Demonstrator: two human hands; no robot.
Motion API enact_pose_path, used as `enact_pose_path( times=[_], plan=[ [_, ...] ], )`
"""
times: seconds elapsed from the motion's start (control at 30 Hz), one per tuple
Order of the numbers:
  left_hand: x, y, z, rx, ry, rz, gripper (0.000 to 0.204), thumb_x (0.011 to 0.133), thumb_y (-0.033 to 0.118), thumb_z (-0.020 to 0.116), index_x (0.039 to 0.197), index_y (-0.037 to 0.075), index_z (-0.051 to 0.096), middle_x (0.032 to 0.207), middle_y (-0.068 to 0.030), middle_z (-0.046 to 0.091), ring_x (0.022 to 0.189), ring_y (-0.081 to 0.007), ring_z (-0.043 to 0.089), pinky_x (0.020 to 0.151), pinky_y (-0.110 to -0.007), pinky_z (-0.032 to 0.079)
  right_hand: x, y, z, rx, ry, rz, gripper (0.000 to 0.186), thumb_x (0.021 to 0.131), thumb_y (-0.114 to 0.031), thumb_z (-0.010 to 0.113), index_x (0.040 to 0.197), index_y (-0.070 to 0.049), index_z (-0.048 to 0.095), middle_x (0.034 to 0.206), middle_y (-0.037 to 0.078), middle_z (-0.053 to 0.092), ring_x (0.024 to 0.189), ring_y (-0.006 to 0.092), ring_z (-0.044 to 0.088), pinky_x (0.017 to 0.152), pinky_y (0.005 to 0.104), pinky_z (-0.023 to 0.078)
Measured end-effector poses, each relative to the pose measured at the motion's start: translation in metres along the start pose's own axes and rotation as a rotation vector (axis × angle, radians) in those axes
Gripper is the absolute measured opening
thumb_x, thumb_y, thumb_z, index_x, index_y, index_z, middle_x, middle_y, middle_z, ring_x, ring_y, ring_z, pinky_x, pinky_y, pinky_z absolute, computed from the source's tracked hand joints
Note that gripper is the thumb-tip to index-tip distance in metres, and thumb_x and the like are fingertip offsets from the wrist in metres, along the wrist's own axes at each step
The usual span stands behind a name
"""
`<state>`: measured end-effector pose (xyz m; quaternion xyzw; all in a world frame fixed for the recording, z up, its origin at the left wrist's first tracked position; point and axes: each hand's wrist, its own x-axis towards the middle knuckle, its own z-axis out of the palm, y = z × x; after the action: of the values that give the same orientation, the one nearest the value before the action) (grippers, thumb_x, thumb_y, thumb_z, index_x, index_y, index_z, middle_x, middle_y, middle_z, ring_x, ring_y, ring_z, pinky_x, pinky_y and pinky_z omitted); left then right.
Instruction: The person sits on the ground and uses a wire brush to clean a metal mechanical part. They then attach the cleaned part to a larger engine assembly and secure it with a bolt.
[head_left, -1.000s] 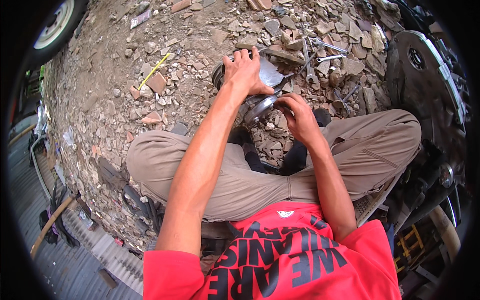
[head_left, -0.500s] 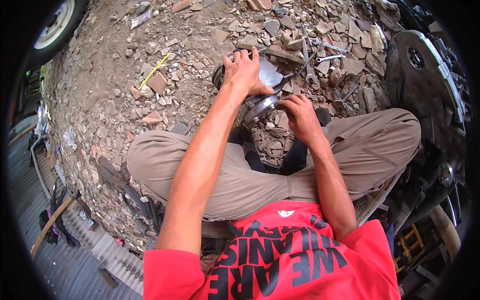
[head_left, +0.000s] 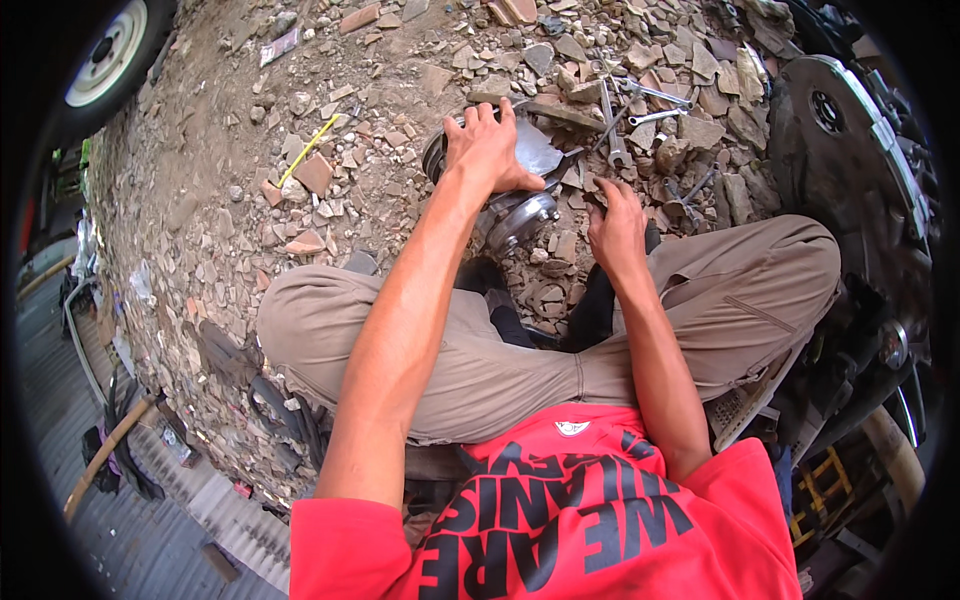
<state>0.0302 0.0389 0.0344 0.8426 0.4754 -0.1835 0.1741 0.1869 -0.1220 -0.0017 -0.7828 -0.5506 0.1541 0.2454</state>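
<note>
Metal assembly (head_left: 537,154), at twelve o'clock over rubble (head_left: 549,295), was grasped from above by left hand (head_left: 486,150), judged heavy, stiff, maybe slick, best held around its rounded end (head_left: 522,220) at six o'clock; whether anything was pinched by right hand (head_left: 618,226), apart at four o'clock, couldn't be told.

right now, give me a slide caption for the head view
Left hand on a silvery metal part, right hand apart from it, wrenches lying on rubble.
</note>
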Motion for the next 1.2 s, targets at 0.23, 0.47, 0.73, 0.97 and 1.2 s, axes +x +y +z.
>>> enact_pose_path(
  times=[0.23, 0.47, 0.73, 0.97, 1.2],
  plan=[
    [0.006, 0.004, -0.009, -0.016, -0.043, -0.003, 0.13, 0.056, 0.064, 0.082, 0.15, -0.007, 0.027, 0.138, -0.0277, 0.048, 0.131, -0.0376, 0.045, 0.103, -0.06, 0.035, 0.008, 0.008, 0.024, 0.372, -0.102, 0.313, 0.036, 0.087, -0.019, 0.069, 0.116, 0.002, 0.063, 0.115, 0.022, 0.065, 0.107, 0.0358, 0.063, 0.096, 0.0428, 0.047],
    [0.019, 0.004, -0.017, -0.037, -0.048, 0.009, 0.128, 0.057, 0.067, 0.081, 0.149, -0.006, 0.031, 0.141, -0.0291, 0.046, 0.133, -0.0396, 0.044, 0.107, -0.06, 0.032, 0.053, 0.004, 0.046, 0.696, -0.089, 0.33, 0.066, 0.093, -0.053, 0.062, 0.133, -0.001, 0.053, 0.12, 0.026, 0.063, 0.113, 0.0334, 0.063, 0.097, 0.0413, 0.047],
    [0.005, -0.056, -0.017, -0.532, 0.181, -0.068, 0.087, 0.089, 0.062, 0.059, 0.139, -0.008, 0.046, 0.135, -0.0325, 0.052, 0.129, -0.0388, 0.052, 0.109, -0.041, 0.04, 0.069, 0.021, 0.067, 0.612, -0.09, 0.306, 0.081, 0.09, -0.066, 0.055, 0.133, 0.003, 0.053, 0.127, 0.032, 0.058, 0.122, 0.0442, 0.055, 0.103, 0.0443, 0.043],
    [-0.015, -0.097, 0.04, -0.743, 0.186, -0.273, 0.083, 0.097, 0.064, 0.037, 0.137, -0.008, 0.049, 0.133, -0.0343, 0.053, 0.13, -0.041, 0.05, 0.111, -0.043, 0.037, 0.089, 0.032, 0.081, 0.567, -0.159, 0.464, 0.089, 0.083, -0.072, 0.059, 0.125, 0.007, 0.059, 0.12, 0.028, 0.064, 0.118, 0.0383, 0.06, 0.1, 0.0428, 0.045],
    [0.007, -0.097, 0.097, -1.185, 0.168, -0.599, 0.088, 0.099, 0.068, 0.02, 0.139, -0.005, 0.049, 0.147, -0.0256, 0.044, 0.142, -0.0328, 0.036, 0.116, -0.042, 0.027, 0.129, 0.061, 0.078, 0.46, -0.118, 0.586, 0.078, 0.073, -0.064, 0.078, 0.107, 0.005, 0.067, 0.101, 0.014, 0.07, 0.093, 0.0218, 0.066, 0.087, 0.0349, 0.05]
  ],
)
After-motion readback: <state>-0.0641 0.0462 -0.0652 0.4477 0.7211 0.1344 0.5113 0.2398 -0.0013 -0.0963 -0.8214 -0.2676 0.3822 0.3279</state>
